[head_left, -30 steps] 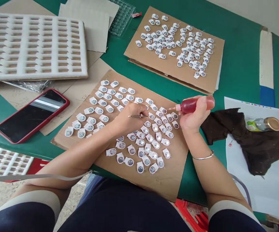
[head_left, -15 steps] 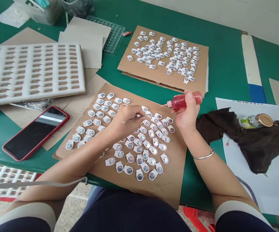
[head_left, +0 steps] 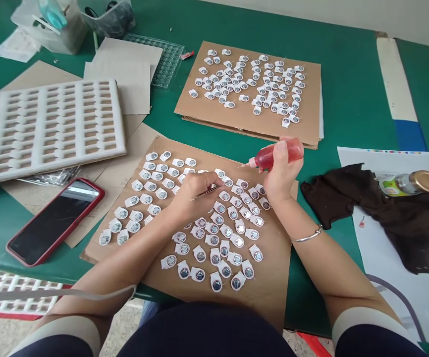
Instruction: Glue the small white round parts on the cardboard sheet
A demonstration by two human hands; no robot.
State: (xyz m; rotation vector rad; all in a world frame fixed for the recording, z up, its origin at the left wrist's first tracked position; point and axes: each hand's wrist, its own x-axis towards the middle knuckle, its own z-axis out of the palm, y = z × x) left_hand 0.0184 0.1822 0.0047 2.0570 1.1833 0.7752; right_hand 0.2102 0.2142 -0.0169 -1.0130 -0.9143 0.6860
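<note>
My left hand is closed around thin metal tweezers; their tips are near a small white piece with a round silver centre. Many such pieces lie spread over a brown cardboard sheet beneath my hands. In my right hand is a squeeze bottle of red liquid, held tilted, its fine needle tip pointing left above the sheet's far edge. The needle is apart from the pieces. My left fingers partly hide some pieces.
A second cardboard stack with more pieces lies farther back. To the left are a white slotted tray and a red-cased phone. A dark cloth and a glass jar rest on white paper at right.
The view has shifted slightly. My right hand has moved a little left with the bottle, nearer to my left hand. My left hand stays at nearly the same pieces.
</note>
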